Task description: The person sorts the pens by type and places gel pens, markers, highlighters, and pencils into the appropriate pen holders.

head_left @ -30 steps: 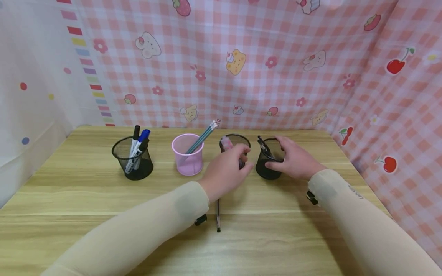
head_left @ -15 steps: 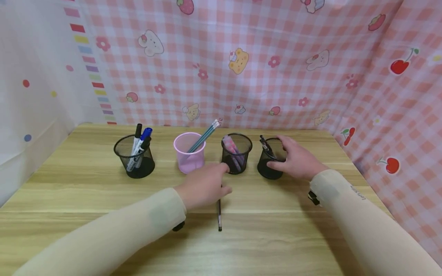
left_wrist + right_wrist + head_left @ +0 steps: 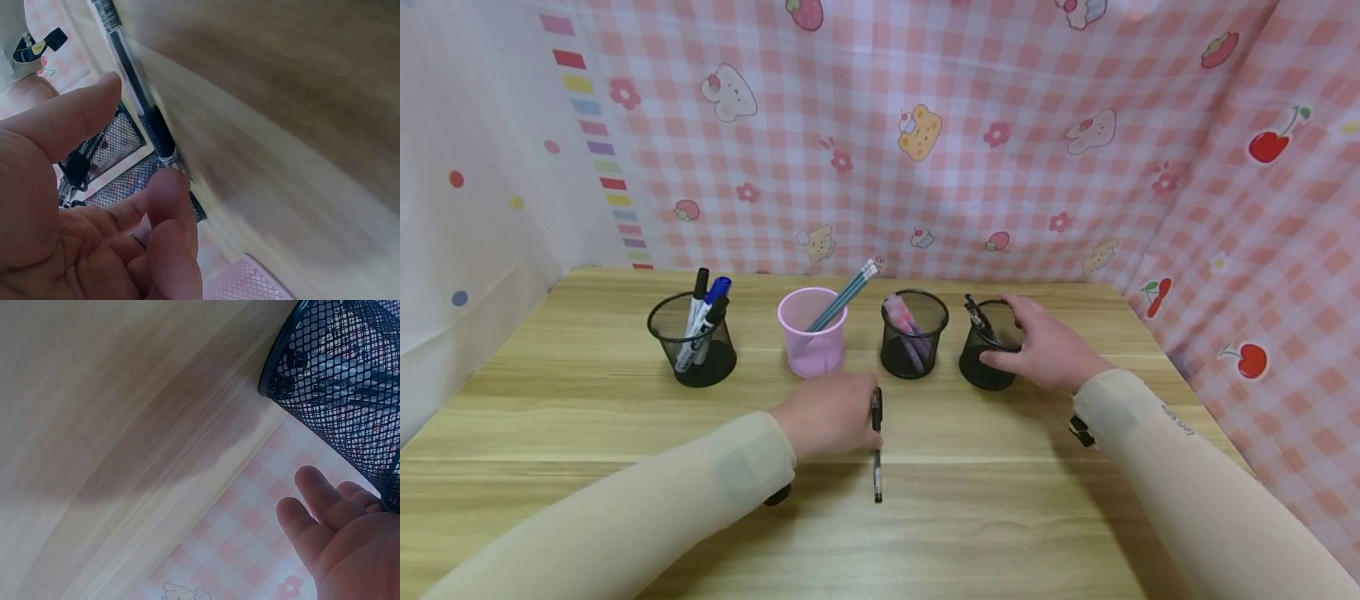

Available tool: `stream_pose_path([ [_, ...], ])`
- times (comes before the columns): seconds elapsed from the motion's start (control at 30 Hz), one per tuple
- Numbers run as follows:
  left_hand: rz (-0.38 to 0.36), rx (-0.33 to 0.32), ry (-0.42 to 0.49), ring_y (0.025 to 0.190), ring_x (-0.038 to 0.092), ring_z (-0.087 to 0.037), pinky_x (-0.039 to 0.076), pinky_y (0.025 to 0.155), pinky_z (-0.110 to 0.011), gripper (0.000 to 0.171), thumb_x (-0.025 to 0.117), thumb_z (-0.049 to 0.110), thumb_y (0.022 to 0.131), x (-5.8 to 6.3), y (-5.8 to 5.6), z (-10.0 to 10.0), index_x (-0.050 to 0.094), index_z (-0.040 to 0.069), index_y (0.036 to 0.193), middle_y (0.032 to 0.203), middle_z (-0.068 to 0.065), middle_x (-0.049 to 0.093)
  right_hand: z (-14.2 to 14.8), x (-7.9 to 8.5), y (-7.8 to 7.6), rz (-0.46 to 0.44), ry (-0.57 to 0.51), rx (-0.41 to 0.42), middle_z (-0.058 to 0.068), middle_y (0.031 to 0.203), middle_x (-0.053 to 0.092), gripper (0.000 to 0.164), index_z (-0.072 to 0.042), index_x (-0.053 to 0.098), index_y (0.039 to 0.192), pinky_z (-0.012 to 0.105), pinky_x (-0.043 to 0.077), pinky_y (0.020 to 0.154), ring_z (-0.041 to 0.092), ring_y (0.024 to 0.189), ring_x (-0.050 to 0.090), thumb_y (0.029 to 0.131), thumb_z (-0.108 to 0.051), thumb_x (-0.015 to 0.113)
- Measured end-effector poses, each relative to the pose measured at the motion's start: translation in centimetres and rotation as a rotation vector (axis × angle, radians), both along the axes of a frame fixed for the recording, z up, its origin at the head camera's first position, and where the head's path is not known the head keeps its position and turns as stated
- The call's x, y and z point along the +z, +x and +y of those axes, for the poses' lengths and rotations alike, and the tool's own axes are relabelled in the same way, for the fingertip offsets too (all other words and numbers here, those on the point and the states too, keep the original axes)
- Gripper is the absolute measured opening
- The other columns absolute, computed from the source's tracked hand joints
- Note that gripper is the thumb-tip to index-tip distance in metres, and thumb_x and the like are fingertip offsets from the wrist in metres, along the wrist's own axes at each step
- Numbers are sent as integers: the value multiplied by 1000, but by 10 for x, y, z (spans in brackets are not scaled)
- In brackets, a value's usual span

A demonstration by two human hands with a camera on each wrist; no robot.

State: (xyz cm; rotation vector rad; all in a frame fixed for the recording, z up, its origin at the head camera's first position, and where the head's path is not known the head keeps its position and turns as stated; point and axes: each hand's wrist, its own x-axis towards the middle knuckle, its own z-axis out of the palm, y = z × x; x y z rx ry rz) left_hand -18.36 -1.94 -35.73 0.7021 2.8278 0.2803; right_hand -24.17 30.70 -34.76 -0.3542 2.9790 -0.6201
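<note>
A black gel pen (image 3: 877,475) lies on the table, its dark capped end pointing away. My left hand (image 3: 831,417) is beside it, thumb and a fingertip close to the pen. In the left wrist view, one fingertip (image 3: 167,184) overlaps the pen (image 3: 139,81) near its grip, and the thumb is apart from it. My right hand (image 3: 1048,346) holds the rightmost black mesh pen cup (image 3: 988,371), thumb in front and fingers round the far rim. Dark pens (image 3: 977,317) lean inside that cup. In the right wrist view, fingers (image 3: 312,534) extend past the cup (image 3: 337,419); the thumb is hidden.
Left of the held cup stand a black mesh cup (image 3: 913,362) with pink and purple pens, a pink cup (image 3: 815,354) with green pencils, and a black mesh cup (image 3: 703,371) with markers. Patterned cloth (image 3: 850,200) rises behind the wooden table (image 3: 962,517).
My left hand has come away from the black cup with the pink and purple pens, moving left and towards me, down to the pen. The right hand has stayed at its cup.
</note>
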Motion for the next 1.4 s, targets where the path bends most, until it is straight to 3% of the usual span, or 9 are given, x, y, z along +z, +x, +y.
stream_pose_path([
  [0.2,-8,2,-5,84,68,-21,60,82,-43,47,87,45,84,-1,0,-1,65,12,108,92,0,71,0,0,0,-1,-6,0,25,172,23,110,-7,14,169,65,36,121,48,149,42,92,-56,76],
  [0.4,-64,20,12,82,65,-19,58,76,-39,49,83,49,87,-1,-1,2,66,13,114,92,1,69,0,-1,0,0,-1,-3,25,172,23,110,-8,14,169,65,37,120,47,146,46,92,-55,76],
  [0.63,-33,-18,-11,86,66,-20,59,81,-41,44,86,45,83,-2,1,7,64,14,103,92,0,70,-1,0,0,-1,-4,-6,24,172,24,109,-8,15,169,65,37,120,46,146,46,92,-55,76],
  [0.8,-39,-2,-4,87,67,-21,59,83,-41,45,87,44,83,-3,1,8,64,12,103,92,-1,71,-1,-1,0,-3,-10,-5,24,172,24,109,-8,15,169,66,37,120,47,146,45,92,-55,76],
  [1.1,-65,8,-24,77,61,-19,56,74,-38,33,84,42,86,-3,-1,7,63,16,84,82,2,65,2,-4,-3,5,-1,-4,24,171,25,110,-7,15,169,66,38,119,46,144,49,91,-56,76],
  [1.4,-60,-4,-46,78,62,-19,57,79,-38,30,82,35,89,-5,-2,8,65,13,97,86,0,68,2,-5,-4,5,-8,-10,24,171,25,110,-8,15,169,65,37,120,46,146,46,91,-56,76],
])
